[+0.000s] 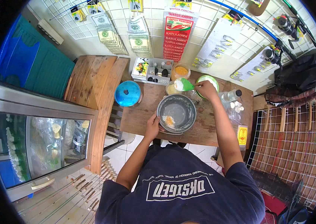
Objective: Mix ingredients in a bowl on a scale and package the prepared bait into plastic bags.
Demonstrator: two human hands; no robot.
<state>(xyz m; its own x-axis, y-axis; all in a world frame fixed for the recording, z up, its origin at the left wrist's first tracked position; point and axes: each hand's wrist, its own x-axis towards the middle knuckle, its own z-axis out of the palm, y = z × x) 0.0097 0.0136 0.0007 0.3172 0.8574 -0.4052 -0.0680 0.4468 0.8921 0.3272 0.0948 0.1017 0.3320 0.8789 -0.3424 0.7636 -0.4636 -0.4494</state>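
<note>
A grey basin (185,110) stands near the table's front edge, with a small heap of white and orange powder (168,120) on its inner bottom left. My left hand (153,126) grips the basin's left wall; its fingers are partly hidden under the rim. In my right hand (205,89) is the handle of a green scoop (187,85), which carries white powder and hangs beyond the basin's far rim. Just behind that hand stands a green-rimmed tub (211,79) with white contents. A jar of orange powder (180,71) and a tub of yellowish powder (172,89) sit beside the scoop.
A blue-lidded container (127,93) stands at the table's left. To the right are a clear bottle with a dark cap (231,96), white pieces on plastic (237,107) and a yellow packet (242,134). An organizer box (160,71) is behind. A glass-doored cabinet (40,145) stands left.
</note>
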